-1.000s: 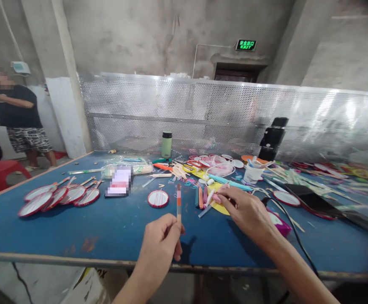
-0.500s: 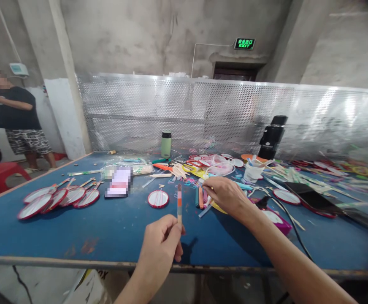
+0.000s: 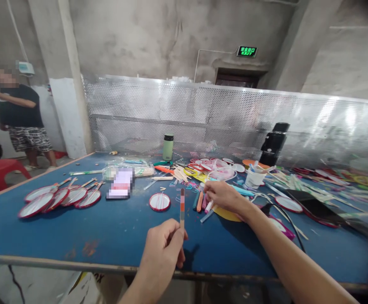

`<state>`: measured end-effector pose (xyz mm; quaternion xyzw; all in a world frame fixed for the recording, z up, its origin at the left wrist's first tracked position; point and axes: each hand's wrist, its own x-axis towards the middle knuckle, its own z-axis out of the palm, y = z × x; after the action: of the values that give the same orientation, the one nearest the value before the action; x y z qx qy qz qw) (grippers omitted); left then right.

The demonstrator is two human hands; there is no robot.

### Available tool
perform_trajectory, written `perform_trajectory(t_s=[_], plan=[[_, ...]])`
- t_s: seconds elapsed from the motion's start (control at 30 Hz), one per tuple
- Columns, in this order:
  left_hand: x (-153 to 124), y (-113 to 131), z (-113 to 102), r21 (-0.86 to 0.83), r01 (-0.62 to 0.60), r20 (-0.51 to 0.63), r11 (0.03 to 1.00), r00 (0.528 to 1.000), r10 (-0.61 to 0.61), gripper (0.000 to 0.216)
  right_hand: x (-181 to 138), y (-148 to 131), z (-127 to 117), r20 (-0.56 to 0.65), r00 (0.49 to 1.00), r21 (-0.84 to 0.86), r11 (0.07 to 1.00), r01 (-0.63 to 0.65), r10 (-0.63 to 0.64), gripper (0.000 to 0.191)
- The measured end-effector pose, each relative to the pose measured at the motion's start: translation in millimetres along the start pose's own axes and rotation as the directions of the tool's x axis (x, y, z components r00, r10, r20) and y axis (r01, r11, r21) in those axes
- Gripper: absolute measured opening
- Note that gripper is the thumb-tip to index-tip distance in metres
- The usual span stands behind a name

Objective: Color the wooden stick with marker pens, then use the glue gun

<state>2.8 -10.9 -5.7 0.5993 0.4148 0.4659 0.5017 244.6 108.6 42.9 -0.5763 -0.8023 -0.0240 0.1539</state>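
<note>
My left hand [image 3: 165,249] is closed round the lower end of a thin wooden stick [image 3: 182,207]. The stick stands upright above the table's front edge, with pink, orange and grey bands on its upper part. My right hand [image 3: 225,195] reaches over the table, its fingers curled together beside several thick, marker-like coloured sticks [image 3: 199,201] in teal, orange and pink. Whatever its fingertips hold is hidden. Beyond the wooden stick, a white disc with a red rim [image 3: 159,202] lies flat. A yellow round piece [image 3: 226,213] shows partly below my right hand.
Several red-rimmed discs [image 3: 55,198] overlap at left, near a phone [image 3: 120,183]. A green bottle [image 3: 168,147], a white cup [image 3: 254,177] and a black flask [image 3: 274,143] stand farther back. A black cable [image 3: 291,223] crosses the right side. Someone stands at far left.
The view has shifted slightly, so everything sits a little to the right. My right hand's fingertips are lower, closer to the coloured sticks. My left hand still holds the wooden stick upright.
</note>
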Motion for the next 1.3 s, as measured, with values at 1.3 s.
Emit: perform_trajectory(t_s=[1.3], plan=[[1.1,0.0,0.4,-0.007,-0.002,0.0,1.0,1.0,0.002,0.03,-3.8,-0.2,-25.5,-0.036,0.991,-0.283,0.95,-0.133,0.128,0.027]])
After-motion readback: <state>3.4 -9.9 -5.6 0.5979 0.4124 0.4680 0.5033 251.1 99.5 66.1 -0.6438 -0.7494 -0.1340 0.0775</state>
